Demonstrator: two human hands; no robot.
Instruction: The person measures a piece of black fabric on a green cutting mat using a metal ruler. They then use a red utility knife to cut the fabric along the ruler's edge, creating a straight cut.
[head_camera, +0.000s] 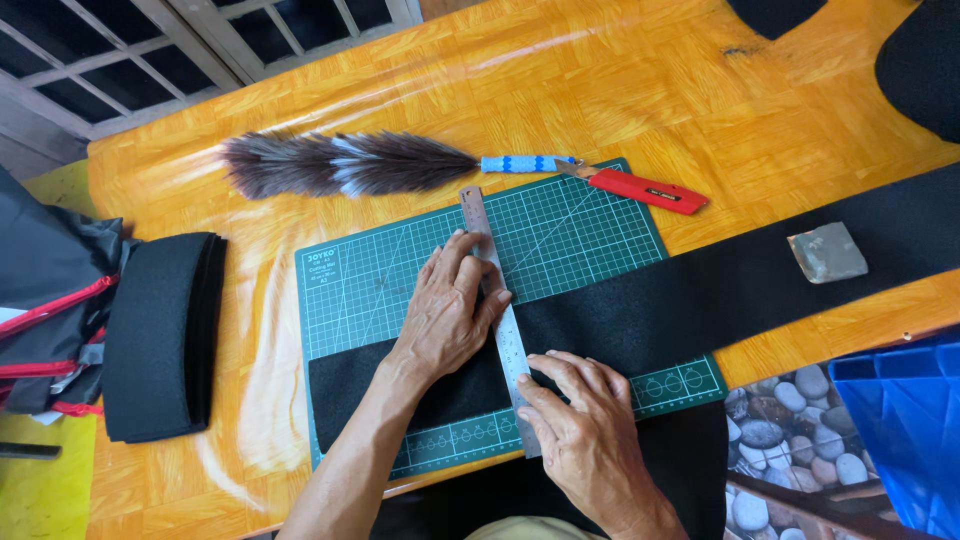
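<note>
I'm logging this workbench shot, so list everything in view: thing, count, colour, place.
table: one, orange wood-pattern, under everything
cutting mat: one, green gridded, table centre
fabric strip: one, black, across the mat and off to the right
steel ruler: one, silver, lying across the strip
feather duster: one, grey-brown with blue handle, above the mat
utility knife: one, red, beside the duster handle
block: one, grey, on the strip at right
folded fabric stack: one, black, table left
bag: one, black and red, far left
crate: one, blue, lower right
left hand: pressing the ruler
right hand: at the ruler's near end
</note>
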